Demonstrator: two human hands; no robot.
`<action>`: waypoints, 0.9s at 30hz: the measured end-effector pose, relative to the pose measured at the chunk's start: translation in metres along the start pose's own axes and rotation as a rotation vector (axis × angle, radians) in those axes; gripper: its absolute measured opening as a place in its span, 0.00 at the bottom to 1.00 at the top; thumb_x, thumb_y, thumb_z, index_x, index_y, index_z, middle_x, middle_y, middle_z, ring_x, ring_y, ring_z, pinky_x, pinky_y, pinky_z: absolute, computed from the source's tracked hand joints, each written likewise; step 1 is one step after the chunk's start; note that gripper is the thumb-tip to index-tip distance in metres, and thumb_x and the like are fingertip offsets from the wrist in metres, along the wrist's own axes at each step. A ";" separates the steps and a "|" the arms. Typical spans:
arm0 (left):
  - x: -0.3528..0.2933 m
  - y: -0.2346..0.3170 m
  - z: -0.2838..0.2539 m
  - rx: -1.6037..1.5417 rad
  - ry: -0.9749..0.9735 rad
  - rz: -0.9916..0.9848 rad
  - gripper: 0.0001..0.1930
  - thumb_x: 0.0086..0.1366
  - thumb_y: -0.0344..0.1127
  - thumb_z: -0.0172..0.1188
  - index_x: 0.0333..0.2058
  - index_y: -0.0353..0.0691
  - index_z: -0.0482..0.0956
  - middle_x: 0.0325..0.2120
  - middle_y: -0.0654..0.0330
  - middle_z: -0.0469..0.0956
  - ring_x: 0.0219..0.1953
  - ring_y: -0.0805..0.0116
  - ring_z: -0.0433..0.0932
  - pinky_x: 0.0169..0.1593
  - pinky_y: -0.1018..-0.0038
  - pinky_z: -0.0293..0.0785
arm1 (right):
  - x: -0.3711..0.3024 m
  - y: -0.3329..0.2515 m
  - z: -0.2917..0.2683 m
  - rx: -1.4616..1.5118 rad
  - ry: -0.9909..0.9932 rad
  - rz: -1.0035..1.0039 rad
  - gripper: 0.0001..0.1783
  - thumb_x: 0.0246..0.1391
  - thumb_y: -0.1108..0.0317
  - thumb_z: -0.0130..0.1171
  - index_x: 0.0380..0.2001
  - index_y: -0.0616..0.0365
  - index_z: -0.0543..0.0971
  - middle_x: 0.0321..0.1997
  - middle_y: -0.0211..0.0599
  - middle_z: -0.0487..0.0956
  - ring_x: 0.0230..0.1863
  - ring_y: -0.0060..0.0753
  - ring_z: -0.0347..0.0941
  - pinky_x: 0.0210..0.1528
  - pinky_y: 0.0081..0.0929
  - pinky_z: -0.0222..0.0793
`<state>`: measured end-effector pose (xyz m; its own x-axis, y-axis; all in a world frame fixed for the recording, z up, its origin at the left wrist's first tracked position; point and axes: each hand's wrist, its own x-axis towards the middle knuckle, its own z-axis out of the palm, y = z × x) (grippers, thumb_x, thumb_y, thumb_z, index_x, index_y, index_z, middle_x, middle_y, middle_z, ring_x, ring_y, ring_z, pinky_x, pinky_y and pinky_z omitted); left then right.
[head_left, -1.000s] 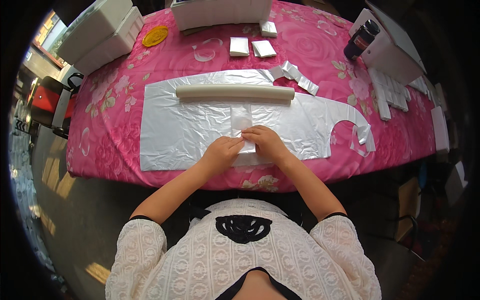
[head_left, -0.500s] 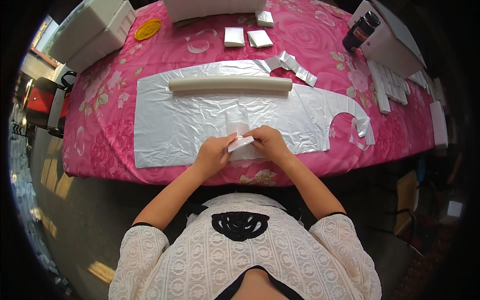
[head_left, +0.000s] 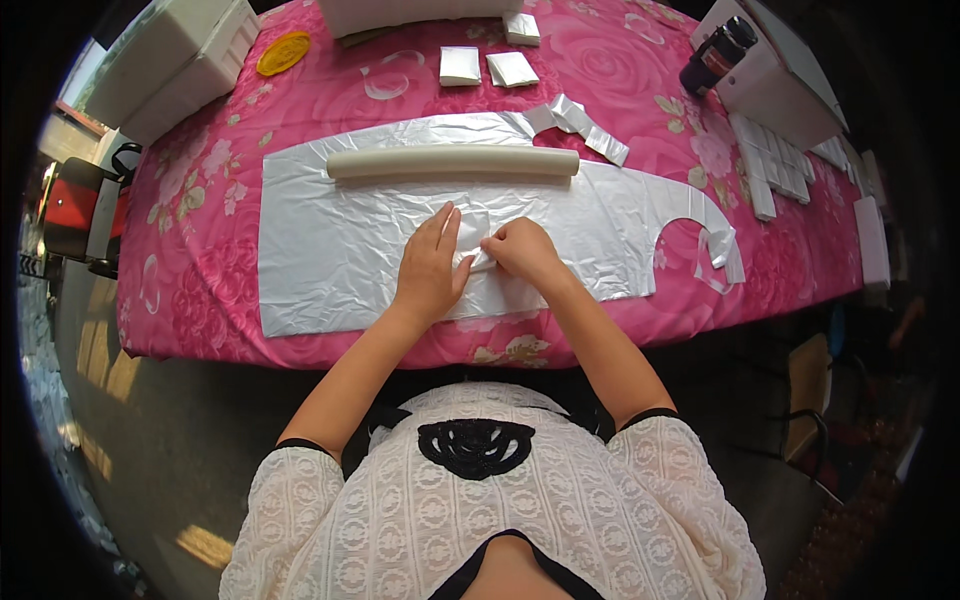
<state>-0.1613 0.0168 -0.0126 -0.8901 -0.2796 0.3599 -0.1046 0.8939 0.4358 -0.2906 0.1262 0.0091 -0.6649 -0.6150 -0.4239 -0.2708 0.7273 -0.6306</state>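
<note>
A silvery-white plastic apron (head_left: 320, 240) lies spread and wrinkled on the table, with a curved neck loop at its right end. Across its far part rests a pale tube (head_left: 450, 163). My left hand (head_left: 428, 268) is flat on the apron just this side of the tube, fingers stretched. To its right, the fingers of my right hand (head_left: 525, 252) are pinched together at a thin folded piece of white film (head_left: 478, 240) between the hands. The hands partly cover that film, so its outline is unclear.
A pink floral cloth (head_left: 200, 270) covers the table. Small folded silvery packets (head_left: 460, 66) lie at the back, a folded strip (head_left: 605, 145) beyond the apron. White boxes (head_left: 170, 75) stand at the back left; a dark flask (head_left: 718, 55) and stacked white bundles (head_left: 770, 165) are at the right.
Both hands have moved away from me across the apron. The small white folded piece they held up is now down on the apron; my left hand has let go and flattened out.
</note>
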 end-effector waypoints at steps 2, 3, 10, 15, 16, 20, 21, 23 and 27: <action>0.001 0.008 0.008 0.009 -0.130 0.126 0.38 0.52 0.41 0.60 0.58 0.30 0.53 0.60 0.45 0.50 0.63 0.49 0.48 0.62 0.59 0.47 | 0.004 0.004 0.004 -0.002 -0.001 -0.012 0.16 0.42 0.57 0.54 0.18 0.60 0.80 0.13 0.37 0.76 0.18 0.33 0.73 0.27 0.28 0.68; 0.001 0.010 0.015 0.071 -0.173 0.095 0.43 0.53 0.50 0.57 0.59 0.28 0.49 0.61 0.44 0.48 0.64 0.50 0.46 0.64 0.58 0.42 | 0.005 0.005 0.003 -0.003 0.003 -0.017 0.16 0.43 0.57 0.55 0.19 0.61 0.80 0.13 0.37 0.75 0.16 0.31 0.73 0.25 0.26 0.67; 0.002 0.010 0.025 0.112 -0.305 -0.023 0.53 0.49 0.64 0.53 0.60 0.26 0.44 0.61 0.43 0.44 0.65 0.52 0.41 0.65 0.60 0.35 | -0.015 0.004 0.010 -0.121 0.161 -0.098 0.13 0.38 0.59 0.59 0.20 0.58 0.79 0.16 0.38 0.76 0.21 0.37 0.74 0.27 0.29 0.69; -0.001 0.011 0.018 0.122 -0.254 -0.019 0.52 0.49 0.61 0.55 0.60 0.28 0.42 0.62 0.43 0.43 0.65 0.51 0.42 0.65 0.60 0.34 | -0.022 0.007 -0.006 -0.370 0.107 -0.076 0.13 0.36 0.62 0.62 0.26 0.58 0.78 0.26 0.39 0.78 0.31 0.38 0.75 0.33 0.31 0.69; -0.004 0.009 0.014 0.034 -0.175 -0.018 0.49 0.50 0.57 0.57 0.60 0.29 0.44 0.61 0.43 0.45 0.64 0.51 0.44 0.64 0.60 0.38 | -0.022 0.004 -0.008 -0.377 0.185 -0.201 0.14 0.37 0.62 0.62 0.28 0.58 0.77 0.31 0.40 0.77 0.35 0.39 0.74 0.36 0.32 0.68; -0.043 0.000 -0.017 -0.524 -0.048 -0.245 0.31 0.54 0.37 0.59 0.54 0.31 0.61 0.53 0.44 0.62 0.54 0.56 0.64 0.56 0.65 0.61 | -0.005 -0.001 0.011 -0.369 0.428 -0.797 0.21 0.42 0.64 0.60 0.40 0.60 0.72 0.49 0.45 0.71 0.52 0.43 0.65 0.52 0.36 0.60; -0.067 -0.010 -0.011 -0.827 -0.067 -0.450 0.17 0.59 0.31 0.54 0.46 0.30 0.71 0.44 0.50 0.73 0.44 0.65 0.74 0.47 0.74 0.70 | 0.003 -0.004 0.020 -0.404 0.388 -0.859 0.24 0.44 0.63 0.59 0.45 0.60 0.70 0.52 0.46 0.69 0.55 0.43 0.61 0.58 0.39 0.53; -0.094 0.000 -0.043 -1.088 -0.252 -0.871 0.13 0.62 0.34 0.52 0.41 0.30 0.74 0.37 0.56 0.77 0.37 0.70 0.77 0.42 0.79 0.73 | 0.009 0.000 0.051 -0.421 0.305 -0.787 0.30 0.50 0.55 0.51 0.54 0.60 0.63 0.60 0.50 0.59 0.63 0.46 0.52 0.63 0.42 0.44; -0.145 0.017 -0.066 -1.312 -0.201 -1.388 0.16 0.63 0.41 0.52 0.41 0.32 0.72 0.39 0.54 0.76 0.39 0.67 0.76 0.43 0.74 0.73 | -0.032 -0.020 0.100 -0.331 0.125 -0.789 0.33 0.55 0.52 0.43 0.60 0.59 0.56 0.65 0.50 0.50 0.67 0.48 0.42 0.66 0.44 0.35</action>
<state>-0.0049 0.0495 -0.0032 -0.5295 -0.3340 -0.7798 -0.4160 -0.6989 0.5818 -0.1939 0.1008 -0.0300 -0.2640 -0.9535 0.1454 -0.8613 0.1652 -0.4805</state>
